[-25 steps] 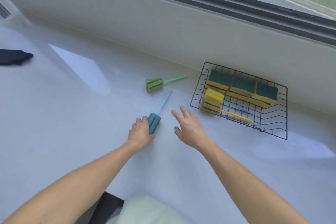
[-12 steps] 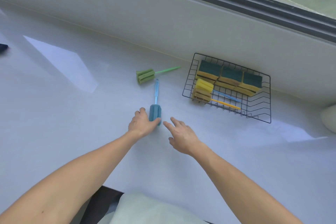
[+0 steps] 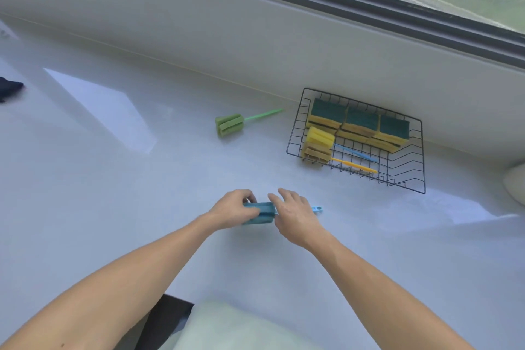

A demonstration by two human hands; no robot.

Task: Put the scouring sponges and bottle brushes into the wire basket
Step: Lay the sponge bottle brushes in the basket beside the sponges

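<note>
The blue bottle brush (image 3: 262, 212) lies crosswise between the two hands, low over the pale bench (image 3: 113, 193) near its middle. Its head is a stubby block of teal-blue sponge with lengthwise slits, and a thin, lighter blue plastic handle runs out to the right, ending in a small flat tip with a hole that peeks past the right hand. The left hand (image 3: 231, 212) has its fingers (image 3: 250, 196) curled closed around the sponge head, thumb beneath and the others over the top. The right hand (image 3: 295, 214) covers the handle with its fingers bent down over it; whether they actually pinch the stem cannot be told, as the hand hides the contact.

Further back on the bench lies the green bottle brush (image 3: 230, 125), a ribbed green sponge head with a slim green handle pointing right toward the wire basket (image 3: 292, 136), well apart from both hands. The black wire basket stands against the white sill wall (image 3: 255, 37), to the right of the green brush. Inside it, three scouring sponges (image 3: 360, 122), yellow with dark green scouring tops, sit in a row along the far side. In the near left corner rests a yellow bottle brush (image 3: 319, 140) head over another tan one, their blue and yellow handles stretching right across the wire floor.
</note>
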